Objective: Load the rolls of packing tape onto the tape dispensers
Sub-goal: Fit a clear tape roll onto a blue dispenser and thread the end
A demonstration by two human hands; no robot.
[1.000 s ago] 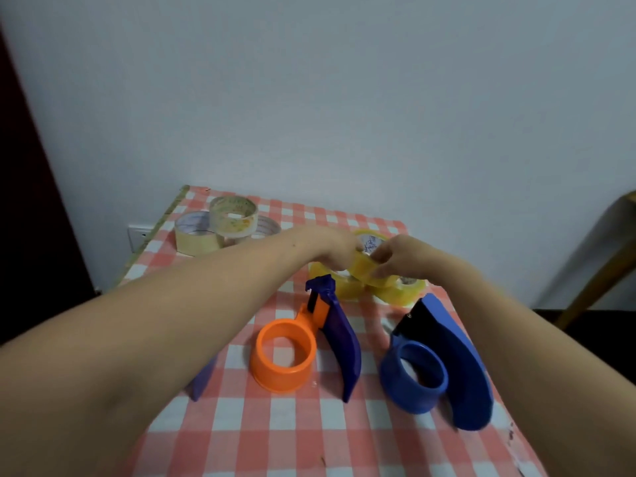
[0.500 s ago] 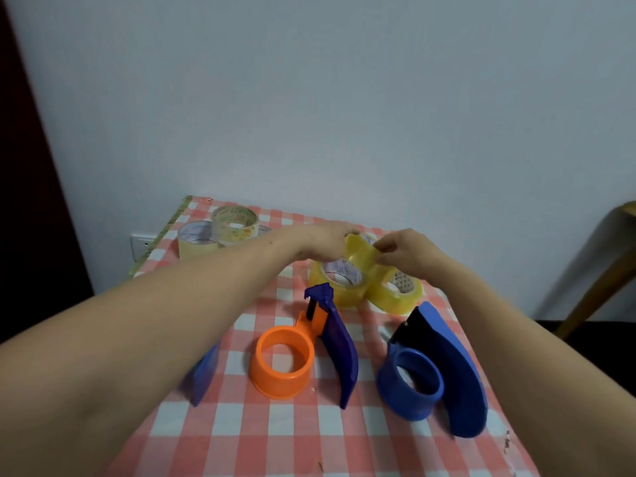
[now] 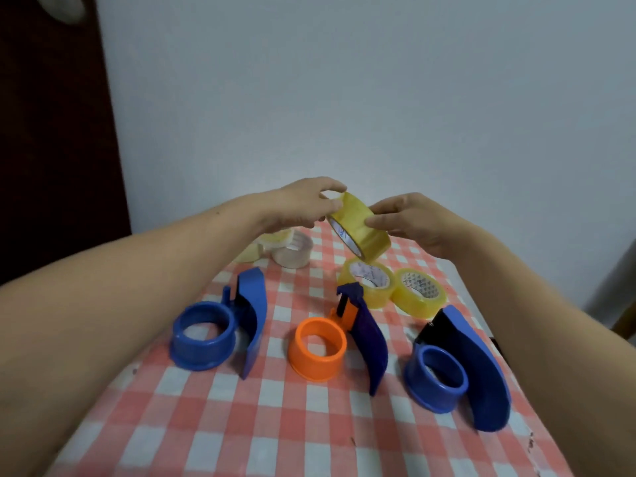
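Both hands are raised above the table and share one item: a translucent yellow roll of packing tape (image 3: 361,228), held clear of the surface and tilted, its printed white core facing down and to the left. The left hand (image 3: 303,208) grips the roll's upper left edge, fingers curled over the rim. The right hand (image 3: 413,222) holds the opposite side, thumb pressed on the outer yellow band; its remaining fingers lie behind the roll and cannot be assessed. Directly below, a second yellow tape roll (image 3: 380,299) and a third yellow tape roll (image 3: 413,304) lie just beside each other on the red-and-white checked tablecloth (image 3: 275,425). Pale, clear tape rolls (image 3: 292,256) sit farther back, partly hidden by the left forearm. Three plastic dispensers stand in a row nearer the camera, none carrying tape: a blue dispenser with a blue hub (image 3: 192,349) at left, a dark blue dispenser with an orange hub (image 3: 316,366) in the middle, and a blue dispenser with a black cutter end (image 3: 481,373) at right. A pale grey wall (image 3: 344,98) stands behind the table.
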